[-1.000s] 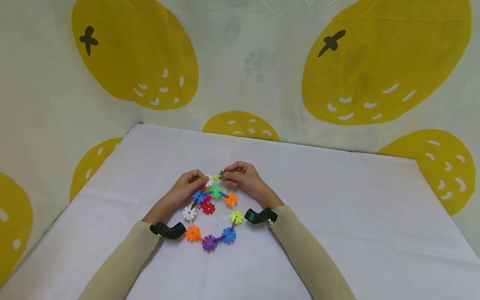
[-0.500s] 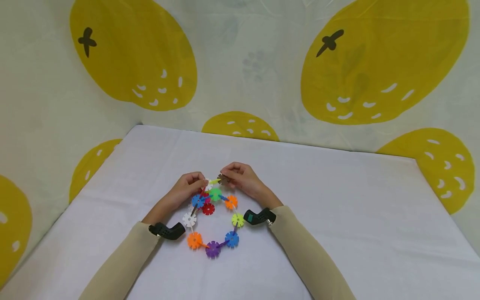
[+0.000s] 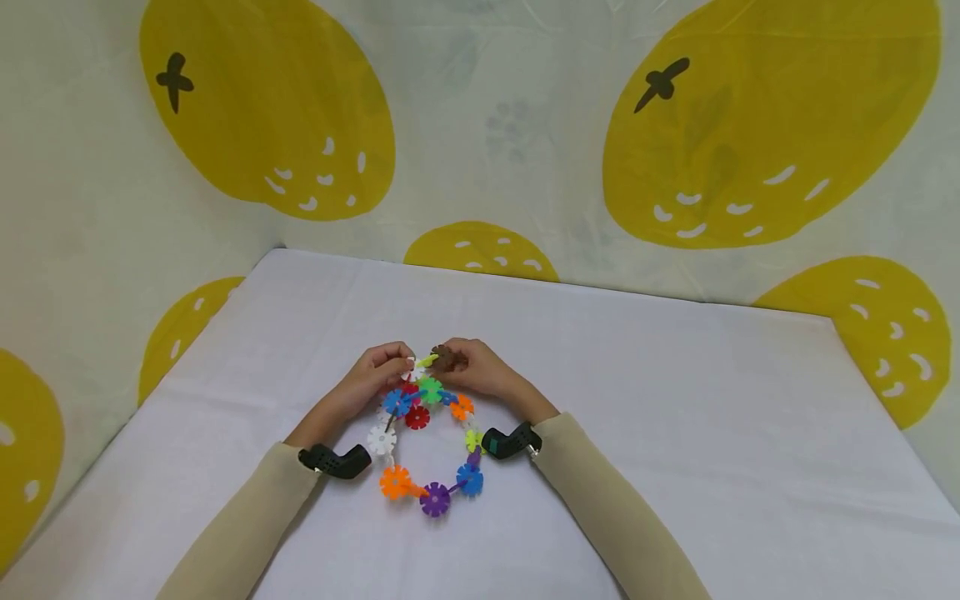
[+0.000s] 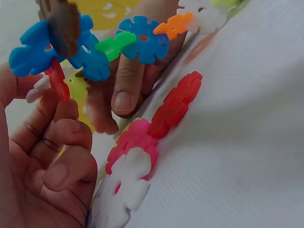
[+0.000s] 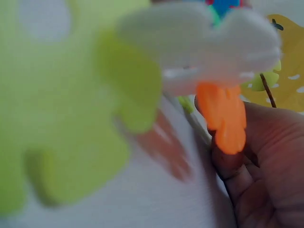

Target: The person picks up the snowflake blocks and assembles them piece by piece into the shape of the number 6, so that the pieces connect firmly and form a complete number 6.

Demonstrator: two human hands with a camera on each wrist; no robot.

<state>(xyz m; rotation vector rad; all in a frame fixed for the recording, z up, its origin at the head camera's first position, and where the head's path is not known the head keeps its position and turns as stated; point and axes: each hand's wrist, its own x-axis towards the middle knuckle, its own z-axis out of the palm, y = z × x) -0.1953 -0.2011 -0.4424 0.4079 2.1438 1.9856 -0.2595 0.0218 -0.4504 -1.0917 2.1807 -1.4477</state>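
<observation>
Notched plastic snowflake discs link into a ring, with a purple disc (image 3: 435, 500) at its near side and a green disc (image 3: 431, 389) at its far side. My left hand (image 3: 378, 367) pinches a white disc (image 3: 412, 371) above the ring's far left. My right hand (image 3: 483, 367) grips a brown disc (image 3: 443, 358), and a small yellow disc (image 3: 427, 361) joins it to the white one. In the left wrist view, blue discs (image 4: 143, 39) pass over the curled left fingers (image 4: 71, 166). A yellow-green disc (image 5: 71, 104) blurs across the right wrist view.
Loose on the cloth inside the ring lies a red disc (image 3: 417, 417); beside it in the left wrist view are a pink disc (image 4: 135, 142) and a white disc (image 4: 121, 190). A white cloth (image 3: 675, 433) covers the table, backed by a fruit-print curtain (image 3: 495, 150).
My right hand has shifted slightly left and turned, bringing the brown disc nearer the white one. The ring's near side has slid a little toward me and right. My left hand stays almost still.
</observation>
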